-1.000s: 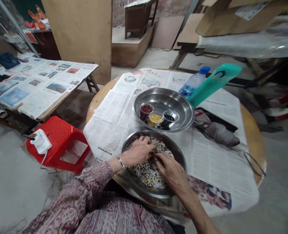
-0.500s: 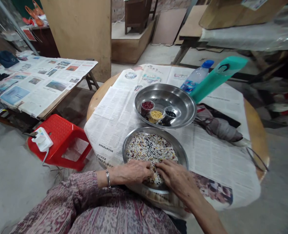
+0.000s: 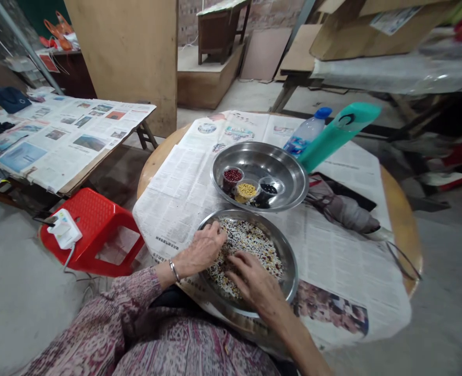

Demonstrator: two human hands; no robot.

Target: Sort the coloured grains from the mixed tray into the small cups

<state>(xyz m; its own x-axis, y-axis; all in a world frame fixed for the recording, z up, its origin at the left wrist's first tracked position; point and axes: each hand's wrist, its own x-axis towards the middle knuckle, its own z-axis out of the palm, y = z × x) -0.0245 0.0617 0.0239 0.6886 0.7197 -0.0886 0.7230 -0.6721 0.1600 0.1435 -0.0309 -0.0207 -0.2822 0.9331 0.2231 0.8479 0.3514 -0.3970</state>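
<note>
Two hands in a bowl of mixed grain

Hidden or unclear: fingertips of the left hand [image 3: 204, 249] are partly lost against the mix at the bowl's left side; its fingers are curled. The right hand [image 3: 257, 284] has bent, slightly parted fingers, tips down in the grain near the middle. Cannot tell whether either set of fingers grasps any grains. Both forearms cover part of the near-left and near-right rim. Contents of the grey wrapped bundle [image 3: 346, 213], right, not visible. The cardboard box [image 3: 387, 34], far right, is cut off by the frame.

Materials, shapes: round wooden worktop [image 3: 403, 235], mostly covered by creased newspaper [image 3: 328, 250]. Both bowls shiny metal, round, wide-rimmed. Green sleeve [image 3: 342, 137], long and smooth, slants up beside a clear plastic bottle [image 3: 306, 133] with blue cap, both at the far right of the bowls.

Containers: near bowl [image 3: 290, 271] holds the grain mix [image 3: 256, 237], white with dark, red and yellow specks. Far bowl [image 3: 283, 164], just beyond, holds three clear cups: red beans [image 3: 233, 175] left, yellow beans [image 3: 247, 189] nearest, black beans [image 3: 269, 188] right.
</note>
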